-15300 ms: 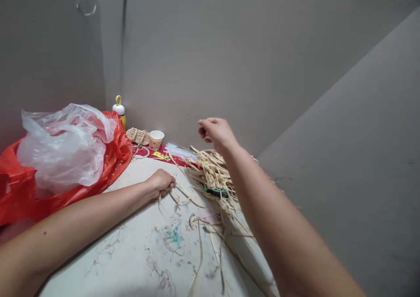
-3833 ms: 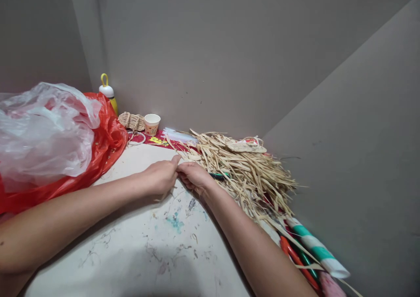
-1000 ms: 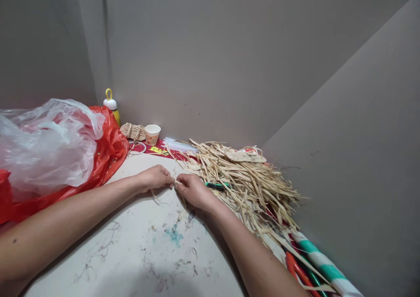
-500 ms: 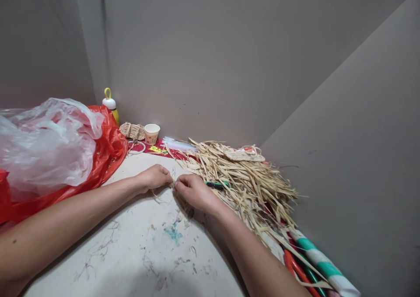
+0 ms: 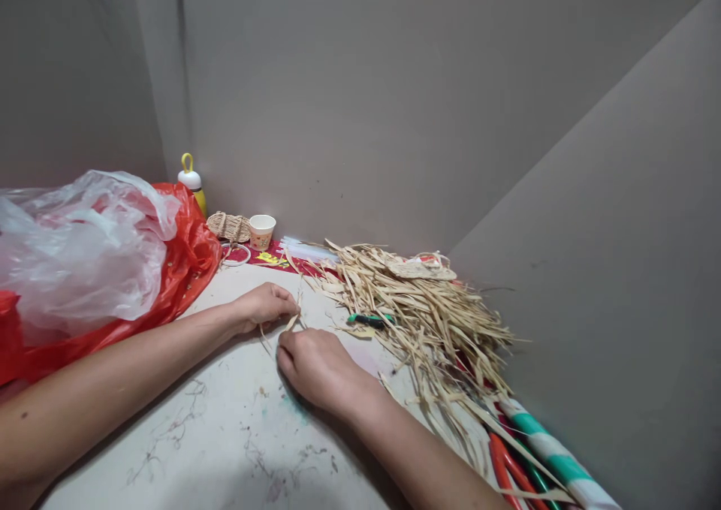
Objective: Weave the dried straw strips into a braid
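Observation:
My left hand [image 5: 266, 306] rests on the white tabletop [image 5: 225, 450] with its fingers pinched on a thin pale straw strip [image 5: 291, 321]. My right hand [image 5: 315, 363] lies just nearer to me, closed in a fist, and the same strip runs from its thumb side up to the left fingers. A heap of dry straw strips [image 5: 422, 315] lies to the right of both hands. A green-and-black tool [image 5: 369, 319] lies at the heap's near edge, beside the right hand.
A red plastic bag [image 5: 185, 270] holding a clear plastic bag [image 5: 84, 247] fills the left side. At the back stand a yellow bottle [image 5: 191, 183], a small woven piece [image 5: 228, 227] and a paper cup [image 5: 261, 231]. Striped and red rolls [image 5: 541, 442] lie at the lower right. Grey walls enclose the table.
My right hand has drawn back toward me and down from the left hand, stretching the strip between them. The left hand has stayed in place.

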`<state>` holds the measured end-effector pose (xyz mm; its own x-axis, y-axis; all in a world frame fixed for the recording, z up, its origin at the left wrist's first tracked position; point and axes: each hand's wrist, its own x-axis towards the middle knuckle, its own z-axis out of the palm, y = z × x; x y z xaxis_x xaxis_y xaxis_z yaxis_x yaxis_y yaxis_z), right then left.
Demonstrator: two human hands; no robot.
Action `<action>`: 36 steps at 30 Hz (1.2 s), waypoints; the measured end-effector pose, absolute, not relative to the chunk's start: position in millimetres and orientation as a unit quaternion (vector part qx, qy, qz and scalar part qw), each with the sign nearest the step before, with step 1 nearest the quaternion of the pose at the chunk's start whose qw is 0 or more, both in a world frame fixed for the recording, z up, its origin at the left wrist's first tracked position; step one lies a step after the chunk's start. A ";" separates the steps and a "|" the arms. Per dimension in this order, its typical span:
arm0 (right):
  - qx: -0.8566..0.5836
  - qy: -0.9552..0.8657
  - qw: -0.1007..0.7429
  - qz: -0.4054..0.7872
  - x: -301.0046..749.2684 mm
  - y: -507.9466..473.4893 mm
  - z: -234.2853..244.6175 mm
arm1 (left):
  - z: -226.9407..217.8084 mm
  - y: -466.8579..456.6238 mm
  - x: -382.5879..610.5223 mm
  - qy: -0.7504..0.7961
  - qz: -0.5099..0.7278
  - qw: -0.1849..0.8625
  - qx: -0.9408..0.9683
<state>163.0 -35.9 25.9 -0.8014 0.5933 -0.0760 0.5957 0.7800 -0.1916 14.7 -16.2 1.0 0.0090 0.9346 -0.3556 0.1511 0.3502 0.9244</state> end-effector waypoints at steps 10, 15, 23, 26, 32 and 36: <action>0.404 0.746 -0.231 -0.476 190.2 11.9 44.5 | 0.8 -14.1 13.0 0.563 0.355 0.642 0.381; 0.435 0.626 -0.186 -0.620 177.7 30.5 18.0 | -0.8 -13.5 10.9 0.528 0.377 0.659 0.380; 0.375 0.597 -0.096 -0.702 170.3 35.0 3.3 | -0.8 -15.4 10.8 0.532 0.360 0.623 0.447; 0.381 0.601 -0.087 -0.697 172.2 40.1 -1.4 | 0.6 -16.3 11.4 0.539 0.340 0.583 0.504; 0.387 0.592 -0.089 -0.701 170.3 40.2 -2.4 | 2.7 -17.8 10.0 0.589 0.320 0.467 0.577; 0.402 0.583 -0.103 -0.699 167.5 37.0 -1.1 | 3.9 -18.8 8.5 0.606 0.297 0.409 0.614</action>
<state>167.5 37.0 -1.1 -0.6559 0.6123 -0.4414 0.3242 -0.2996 -0.8973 8.5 -18.8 3.9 0.0883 0.9874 -0.1315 0.5014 0.0700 0.8624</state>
